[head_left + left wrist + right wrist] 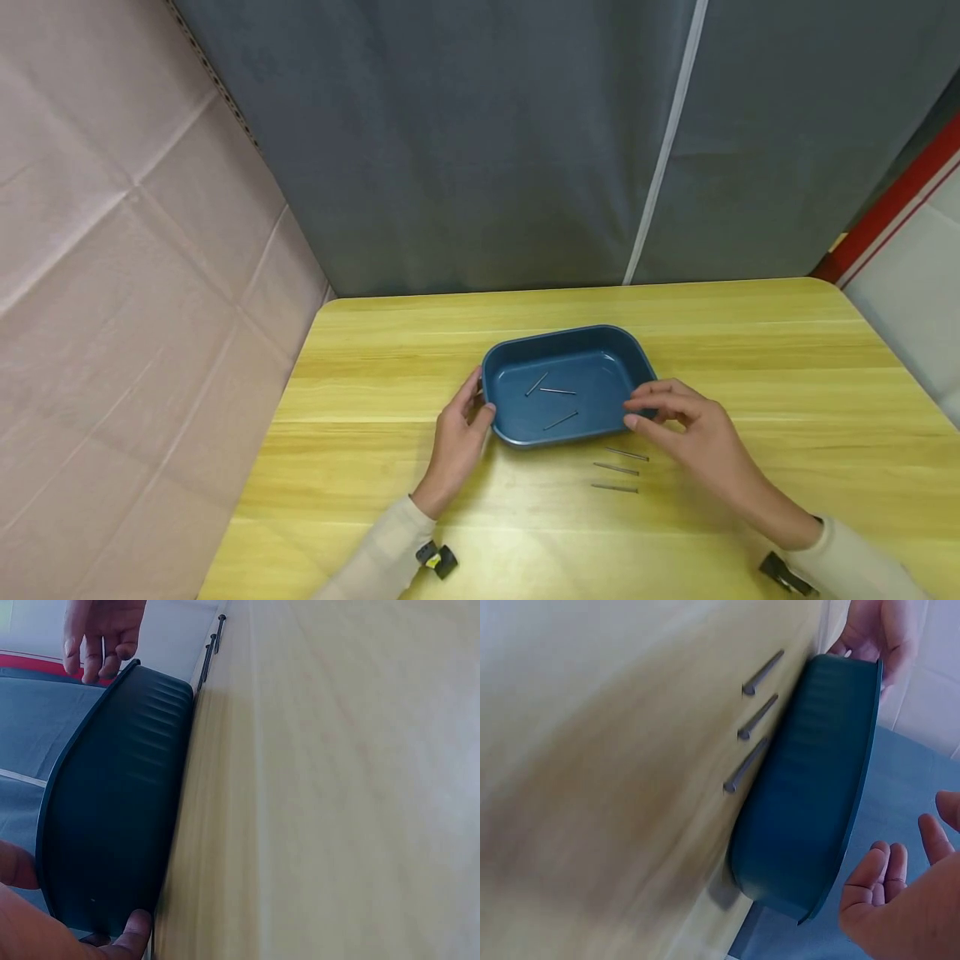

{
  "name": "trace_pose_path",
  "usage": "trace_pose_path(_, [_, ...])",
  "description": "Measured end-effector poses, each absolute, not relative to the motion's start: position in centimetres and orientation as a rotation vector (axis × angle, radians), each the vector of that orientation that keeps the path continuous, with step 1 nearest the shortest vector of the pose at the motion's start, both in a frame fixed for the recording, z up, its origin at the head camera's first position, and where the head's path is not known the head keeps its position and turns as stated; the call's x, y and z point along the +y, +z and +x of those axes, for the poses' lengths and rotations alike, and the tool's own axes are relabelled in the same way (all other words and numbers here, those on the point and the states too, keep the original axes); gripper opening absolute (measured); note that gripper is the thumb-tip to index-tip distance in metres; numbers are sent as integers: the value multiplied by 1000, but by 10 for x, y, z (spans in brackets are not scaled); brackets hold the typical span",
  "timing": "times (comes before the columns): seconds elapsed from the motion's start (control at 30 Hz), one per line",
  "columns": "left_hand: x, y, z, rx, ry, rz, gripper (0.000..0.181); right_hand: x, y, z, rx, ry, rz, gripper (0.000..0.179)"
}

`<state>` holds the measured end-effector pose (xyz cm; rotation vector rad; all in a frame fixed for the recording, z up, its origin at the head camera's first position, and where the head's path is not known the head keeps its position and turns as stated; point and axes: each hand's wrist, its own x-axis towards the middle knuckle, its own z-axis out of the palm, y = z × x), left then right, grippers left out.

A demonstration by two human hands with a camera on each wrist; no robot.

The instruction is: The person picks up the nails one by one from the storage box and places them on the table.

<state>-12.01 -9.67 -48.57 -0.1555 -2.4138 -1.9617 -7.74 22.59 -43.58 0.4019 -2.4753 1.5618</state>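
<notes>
A blue rectangular tray [600, 358] stands on the table, with three nails [558, 391] lying loose inside it. My left hand [459, 437] grips the tray's left end, thumb at the near corner and fingers along the outer wall. Over the right end hovers my right hand [693, 421], fingers loosely bent and spread from the thumb, nothing between them. In front of the tray, three more nails [616, 469] lie roughly parallel on the wood. The right wrist view shows these nails [756, 718] beside the tray wall [802, 780].
The light wooden table [360, 367] ends at a grey curtain [480, 167] behind. A pale sheet [150, 333] hangs along the left side. At the right edge is a red and white border [900, 208].
</notes>
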Motion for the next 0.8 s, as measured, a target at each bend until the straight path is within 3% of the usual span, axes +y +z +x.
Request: trace_pose_path(0.8, [-97, -485, -120, -2416, -1953, -149, 63, 223, -436, -116, -2678, 1341, 472, 15])
